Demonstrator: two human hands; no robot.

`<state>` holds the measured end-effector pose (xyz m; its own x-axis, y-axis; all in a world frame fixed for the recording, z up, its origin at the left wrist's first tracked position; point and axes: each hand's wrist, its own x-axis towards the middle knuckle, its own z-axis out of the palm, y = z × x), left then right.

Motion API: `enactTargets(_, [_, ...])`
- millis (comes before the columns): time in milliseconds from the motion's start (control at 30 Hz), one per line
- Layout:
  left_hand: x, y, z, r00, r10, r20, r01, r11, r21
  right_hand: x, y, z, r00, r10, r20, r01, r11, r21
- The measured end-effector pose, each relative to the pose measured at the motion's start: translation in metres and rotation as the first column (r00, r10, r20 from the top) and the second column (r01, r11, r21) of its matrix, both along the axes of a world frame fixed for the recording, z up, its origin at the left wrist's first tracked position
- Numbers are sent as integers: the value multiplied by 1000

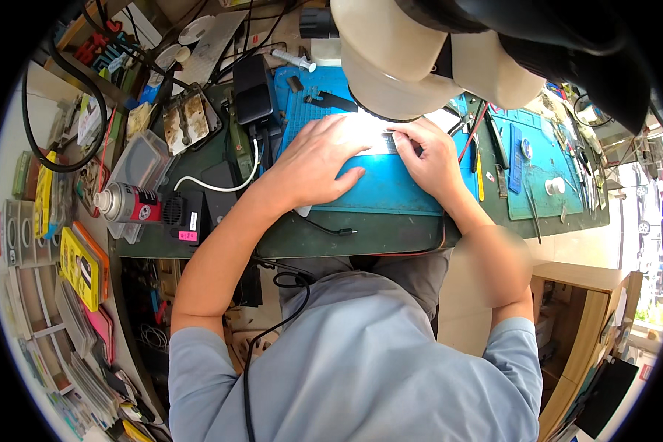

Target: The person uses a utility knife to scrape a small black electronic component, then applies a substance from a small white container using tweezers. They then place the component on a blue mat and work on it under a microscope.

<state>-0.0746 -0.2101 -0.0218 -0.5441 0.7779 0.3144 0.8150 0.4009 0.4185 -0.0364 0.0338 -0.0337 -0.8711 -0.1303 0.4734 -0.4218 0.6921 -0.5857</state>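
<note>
Right hand [429, 156], head view: thumb and forefinger close together at the right end of a pale flat plate [378, 148]; can't tell if they pinch anything. Plate lies on the blue work mat [383, 193], between both hands, under the microscope [398, 66]. It's just left of the right fingertips, so that hand reads as nearer. Visible near edge runs roughly side to side; glare hides the far part, so long axis unconfirmed. Left hand [311, 160]: palm down, thumb apart from fingers, fingertips pointing toward the glare; contact with plate unclear.
</note>
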Motion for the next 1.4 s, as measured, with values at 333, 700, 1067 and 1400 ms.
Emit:
enactTargets(333, [-2, -2, -1, 1000, -9, -13, 9, 1000, -19, -6, 2, -3, 998, 33, -59, -30, 999, 43])
enactTargets(700, [1, -1, 1, 1000, 1, 12, -1, 1000, 3, -2, -1, -5, 994, 57, -91, -47, 993, 112])
enactTargets(1067, [2, -1, 4, 1000, -10, 3, 10, 999, 38, 0, -4, -3, 981, 118, -156, -83, 973, 214])
enactTargets(1400, [1, 0, 7, 1000, -27, -12, 28, 998, 60, 5, -4, 2, 981, 98, -166, -68, 982, 178])
